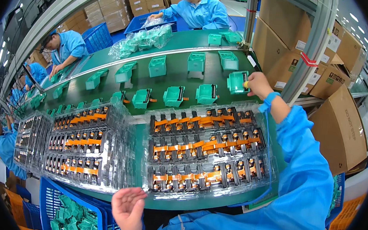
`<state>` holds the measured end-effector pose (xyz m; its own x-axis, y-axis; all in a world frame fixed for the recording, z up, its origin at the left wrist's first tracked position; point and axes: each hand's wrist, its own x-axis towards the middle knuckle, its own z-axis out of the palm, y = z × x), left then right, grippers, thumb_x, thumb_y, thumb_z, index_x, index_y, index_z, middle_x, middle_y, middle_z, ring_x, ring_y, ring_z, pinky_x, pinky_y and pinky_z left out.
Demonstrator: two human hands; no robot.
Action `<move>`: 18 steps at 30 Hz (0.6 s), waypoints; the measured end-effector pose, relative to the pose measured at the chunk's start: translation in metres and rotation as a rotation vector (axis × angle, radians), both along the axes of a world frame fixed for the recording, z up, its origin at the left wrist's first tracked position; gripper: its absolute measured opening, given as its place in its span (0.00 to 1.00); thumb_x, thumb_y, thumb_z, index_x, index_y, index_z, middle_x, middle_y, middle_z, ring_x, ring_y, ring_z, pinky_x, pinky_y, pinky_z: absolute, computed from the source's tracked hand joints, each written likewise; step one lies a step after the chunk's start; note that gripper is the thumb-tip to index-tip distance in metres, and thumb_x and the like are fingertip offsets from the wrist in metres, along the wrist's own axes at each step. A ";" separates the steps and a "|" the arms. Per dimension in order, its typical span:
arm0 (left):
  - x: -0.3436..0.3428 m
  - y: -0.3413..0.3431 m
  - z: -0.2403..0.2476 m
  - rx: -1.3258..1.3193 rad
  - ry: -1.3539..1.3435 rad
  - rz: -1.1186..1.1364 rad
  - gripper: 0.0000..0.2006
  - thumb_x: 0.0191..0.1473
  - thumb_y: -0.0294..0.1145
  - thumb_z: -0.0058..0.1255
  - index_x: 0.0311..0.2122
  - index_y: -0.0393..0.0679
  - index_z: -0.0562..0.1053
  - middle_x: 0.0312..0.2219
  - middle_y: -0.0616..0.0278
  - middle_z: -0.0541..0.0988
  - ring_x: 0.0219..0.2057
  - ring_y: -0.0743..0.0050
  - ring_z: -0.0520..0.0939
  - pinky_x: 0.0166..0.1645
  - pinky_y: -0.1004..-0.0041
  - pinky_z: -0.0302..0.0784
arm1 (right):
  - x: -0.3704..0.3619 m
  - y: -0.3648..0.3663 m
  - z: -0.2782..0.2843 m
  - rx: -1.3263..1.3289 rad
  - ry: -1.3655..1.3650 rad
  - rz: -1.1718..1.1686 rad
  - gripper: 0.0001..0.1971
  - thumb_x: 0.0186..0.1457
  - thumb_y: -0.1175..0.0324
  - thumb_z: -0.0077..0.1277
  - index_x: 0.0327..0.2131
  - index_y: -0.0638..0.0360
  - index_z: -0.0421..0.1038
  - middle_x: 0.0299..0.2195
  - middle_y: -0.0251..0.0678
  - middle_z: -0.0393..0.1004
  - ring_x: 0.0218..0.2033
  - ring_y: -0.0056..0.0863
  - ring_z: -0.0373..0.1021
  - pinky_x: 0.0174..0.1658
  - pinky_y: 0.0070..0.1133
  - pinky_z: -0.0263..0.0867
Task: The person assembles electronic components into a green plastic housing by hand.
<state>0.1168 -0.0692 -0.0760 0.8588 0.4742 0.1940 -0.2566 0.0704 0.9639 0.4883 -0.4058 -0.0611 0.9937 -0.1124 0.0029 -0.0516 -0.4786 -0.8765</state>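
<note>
"Green plastic at the right hand (260, 85)?"

"Yes, a green housing (237, 83), its right edge pinched by the fingers, at the dark green belt (174, 77); I can't tell whether it rests there."

"And the left hand (128, 210)?"

"Palm up, loosely curled, bare, just in front of the clear trays (177, 196) on the green bench (177, 205)."

"Any writing?"

"Dark capitals run down a carton (343, 127) right of the right hand. White labels (300, 45) on boxes beyond it are too small to read."

"The room?"

"Co-workers (201, 10) in blue beyond both hands; a blue basket (47, 199) left of the left."
</note>
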 end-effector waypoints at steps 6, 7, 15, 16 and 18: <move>-0.054 0.041 -0.005 0.137 0.113 0.278 0.15 0.50 0.15 0.43 0.44 0.36 0.63 0.38 0.52 0.73 0.40 0.66 0.75 0.46 0.68 0.73 | 0.055 -0.016 -0.045 -0.144 0.281 0.017 0.12 0.45 0.72 0.57 0.25 0.74 0.67 0.21 0.47 0.70 0.17 0.39 0.71 0.16 0.26 0.68; -0.062 0.046 -0.010 0.147 0.142 0.338 0.14 0.51 0.15 0.44 0.44 0.36 0.63 0.38 0.52 0.73 0.40 0.65 0.75 0.45 0.69 0.74 | 0.056 -0.017 -0.047 -0.160 0.288 0.017 0.13 0.44 0.71 0.58 0.25 0.75 0.67 0.20 0.48 0.70 0.17 0.40 0.71 0.15 0.27 0.68; -0.072 0.058 -0.017 0.142 0.156 0.396 0.13 0.51 0.16 0.44 0.43 0.37 0.64 0.37 0.53 0.73 0.39 0.65 0.75 0.45 0.69 0.74 | 0.007 -0.006 -0.019 -0.401 -0.366 0.258 0.08 0.44 0.74 0.52 0.31 0.64 0.70 0.29 0.42 0.73 0.32 0.38 0.70 0.35 0.28 0.65; -0.071 0.058 -0.018 0.127 0.140 0.406 0.12 0.51 0.16 0.44 0.42 0.37 0.64 0.37 0.53 0.73 0.39 0.66 0.75 0.45 0.69 0.74 | -0.009 0.013 -0.001 -0.275 -0.394 0.459 0.07 0.44 0.76 0.49 0.31 0.63 0.70 0.29 0.41 0.72 0.32 0.39 0.68 0.36 0.29 0.64; -0.065 0.058 -0.021 0.090 0.143 0.483 0.16 0.49 0.17 0.46 0.45 0.36 0.62 0.36 0.53 0.72 0.38 0.65 0.76 0.43 0.69 0.74 | -0.035 0.022 0.011 -0.538 -0.551 0.926 0.06 0.43 0.79 0.46 0.28 0.61 0.70 0.26 0.38 0.69 0.31 0.37 0.67 0.36 0.30 0.63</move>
<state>0.0516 -0.0112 -0.0966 0.5665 0.8105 0.1489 -0.1045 -0.1086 0.9886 0.4532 -0.3843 -0.0506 0.5474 0.7887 0.2799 0.8232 -0.4473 -0.3497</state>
